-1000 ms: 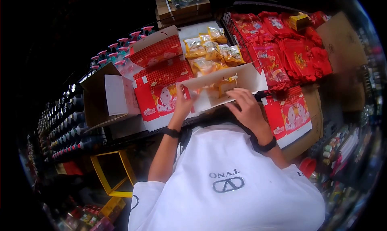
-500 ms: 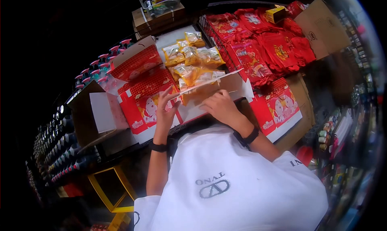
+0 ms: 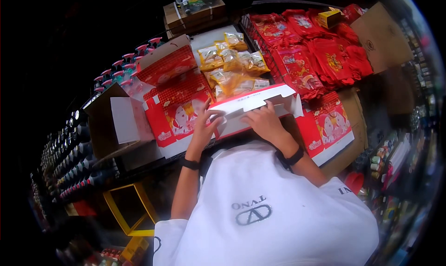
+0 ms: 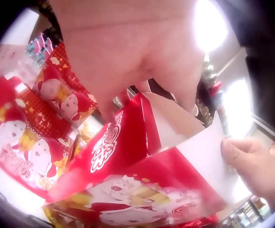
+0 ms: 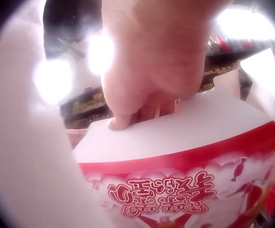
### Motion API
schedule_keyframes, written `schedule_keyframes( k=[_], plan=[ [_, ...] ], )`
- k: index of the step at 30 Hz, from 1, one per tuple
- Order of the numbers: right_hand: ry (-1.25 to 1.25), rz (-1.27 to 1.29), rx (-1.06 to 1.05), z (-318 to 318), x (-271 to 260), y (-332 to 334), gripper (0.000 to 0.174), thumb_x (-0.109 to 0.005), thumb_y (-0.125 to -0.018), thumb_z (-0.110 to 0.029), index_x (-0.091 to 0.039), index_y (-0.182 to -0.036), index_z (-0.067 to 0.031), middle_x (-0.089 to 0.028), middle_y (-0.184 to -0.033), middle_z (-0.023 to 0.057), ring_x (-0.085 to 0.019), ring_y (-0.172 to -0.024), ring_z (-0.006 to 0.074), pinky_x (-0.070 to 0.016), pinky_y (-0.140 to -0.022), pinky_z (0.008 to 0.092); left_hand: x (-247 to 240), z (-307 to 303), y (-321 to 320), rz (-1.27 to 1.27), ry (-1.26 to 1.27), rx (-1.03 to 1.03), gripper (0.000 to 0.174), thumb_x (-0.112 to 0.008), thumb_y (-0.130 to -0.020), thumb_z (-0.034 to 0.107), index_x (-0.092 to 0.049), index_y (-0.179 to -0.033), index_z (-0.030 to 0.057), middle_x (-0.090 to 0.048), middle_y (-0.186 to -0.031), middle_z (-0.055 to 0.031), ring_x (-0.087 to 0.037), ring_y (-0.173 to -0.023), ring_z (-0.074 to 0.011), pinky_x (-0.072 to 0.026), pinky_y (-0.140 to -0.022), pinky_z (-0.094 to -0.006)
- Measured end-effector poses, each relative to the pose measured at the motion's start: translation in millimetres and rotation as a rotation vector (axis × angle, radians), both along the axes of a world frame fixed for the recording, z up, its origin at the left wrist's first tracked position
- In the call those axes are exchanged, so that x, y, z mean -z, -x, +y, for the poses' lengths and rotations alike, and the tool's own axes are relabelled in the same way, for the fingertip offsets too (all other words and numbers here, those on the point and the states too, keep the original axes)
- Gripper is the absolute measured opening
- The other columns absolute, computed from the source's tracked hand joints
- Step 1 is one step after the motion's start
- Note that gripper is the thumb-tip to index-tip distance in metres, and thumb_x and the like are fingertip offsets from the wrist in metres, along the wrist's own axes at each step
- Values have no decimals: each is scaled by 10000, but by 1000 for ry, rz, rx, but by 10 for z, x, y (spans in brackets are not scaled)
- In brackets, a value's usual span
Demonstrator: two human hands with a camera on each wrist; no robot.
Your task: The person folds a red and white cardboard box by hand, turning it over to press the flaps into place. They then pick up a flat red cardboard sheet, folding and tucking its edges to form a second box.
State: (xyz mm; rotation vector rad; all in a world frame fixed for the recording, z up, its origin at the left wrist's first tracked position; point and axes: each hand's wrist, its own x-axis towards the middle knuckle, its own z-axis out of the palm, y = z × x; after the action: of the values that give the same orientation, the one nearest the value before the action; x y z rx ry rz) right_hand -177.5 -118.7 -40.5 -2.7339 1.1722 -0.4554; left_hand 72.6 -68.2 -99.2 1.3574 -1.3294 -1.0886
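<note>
A red-and-white cardboard gift box [image 3: 253,98] with cartoon figures lies in front of the person, its flaps standing up. At its left end the left hand [image 3: 204,126] grips the box, thumb and fingers bent round the end edge. The right hand [image 3: 268,123] pinches the near white flap [image 5: 175,140], with the thumb on the outer face and the fingers curled over the edge. In the left wrist view, the thumb of the right hand [image 4: 249,159] presses on the flap near the corner. Yellow snack packets [image 3: 230,66] lie just beyond the box.
Flattened red boxes lie left [image 3: 179,113] and right [image 3: 330,122]. An open brown carton [image 3: 104,117] stands at the left. Red bags [image 3: 320,57] fill a wire basket at the back right. Pink-capped bottles [image 3: 123,66] line the back left.
The box has tipped so that its far white-and-red flap now faces up. My right hand has moved from over the box's inside to its near flap; my left hand stays at the left end.
</note>
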Motion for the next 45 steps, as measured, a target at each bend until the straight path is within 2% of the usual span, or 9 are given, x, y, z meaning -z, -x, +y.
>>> schedule_keyframes(
  k=[6,18,21,27,30,34,39,42,45],
  plan=[
    [25,-67,-38,-8,-48,-6,236,-696,-936,-355,-756,-912,-128,-736,-897,51,-675,-886,276,-412,-1010,464,-76,-44,32,-63,-58,-71,538,-762,-889,72,-577,-1393,103,-388,-1600,-171,-392,-1479,-340,-388,-1187,-418],
    [-46,-12,-39,127,-239,-23,176,-695,-934,-272,-767,-911,-113,-750,-938,50,-672,-960,241,-410,-1011,435,-3,-62,2,-173,-27,-104,579,-770,-908,123,-533,-1436,135,-449,-1465,-134,-470,-1362,-312,-452,-1108,-450],
    [-17,-42,-17,165,-265,-4,184,-700,-933,-266,-760,-907,-94,-752,-929,63,-677,-947,245,-418,-1004,435,45,-92,-47,-199,31,-66,583,-770,-922,206,-531,-1451,146,-438,-1514,-141,-436,-1417,-321,-423,-1143,-472],
    [-115,-113,109,113,-222,92,150,-711,-930,-222,-756,-938,-78,-752,-924,78,-680,-943,257,-423,-1028,440,-38,-61,-239,178,-123,158,685,-811,-883,391,-541,-1468,160,-358,-1636,-116,-345,-1517,-320,-350,-1206,-488],
    [-83,-159,118,146,-239,65,135,-705,-919,-193,-748,-998,-92,-748,-945,73,-675,-962,256,-412,-1065,450,-47,-91,-294,103,-106,210,728,-840,-848,414,-548,-1469,168,-360,-1630,-124,-368,-1495,-317,-380,-1178,-499],
    [-62,-173,49,180,-308,-10,220,-719,-899,-179,-730,-1102,-92,-739,-1027,100,-666,-1028,270,-413,-1091,467,-183,-182,-252,-177,29,203,722,-866,-822,393,-584,-1442,157,-485,-1486,-147,-476,-1376,-323,-431,-1113,-485],
    [-345,-123,-2,276,-524,-109,345,-723,-913,-303,-706,-1176,-80,-706,-1180,123,-648,-1110,316,-466,-1049,469,-448,-279,-184,-455,121,212,636,-867,-832,333,-631,-1399,168,-593,-1239,-161,-552,-1226,-353,-460,-1066,-435],
    [-574,-69,79,270,-548,-194,410,-703,-931,-384,-691,-1210,-84,-691,-1225,125,-636,-1147,325,-482,-1008,466,-451,-365,-121,-426,-68,179,555,-838,-866,293,-655,-1378,183,-599,-1235,-161,-565,-1201,-355,-466,-1054,-413],
    [-672,-24,153,219,-543,-262,428,-690,-944,-402,-675,-1230,-85,-686,-1235,138,-638,-1153,334,-501,-959,466,-466,-364,-73,-495,120,239,413,-779,-922,213,-696,-1323,158,-603,-1294,-153,-600,-1183,-344,-481,-1039,-393]
  ],
)
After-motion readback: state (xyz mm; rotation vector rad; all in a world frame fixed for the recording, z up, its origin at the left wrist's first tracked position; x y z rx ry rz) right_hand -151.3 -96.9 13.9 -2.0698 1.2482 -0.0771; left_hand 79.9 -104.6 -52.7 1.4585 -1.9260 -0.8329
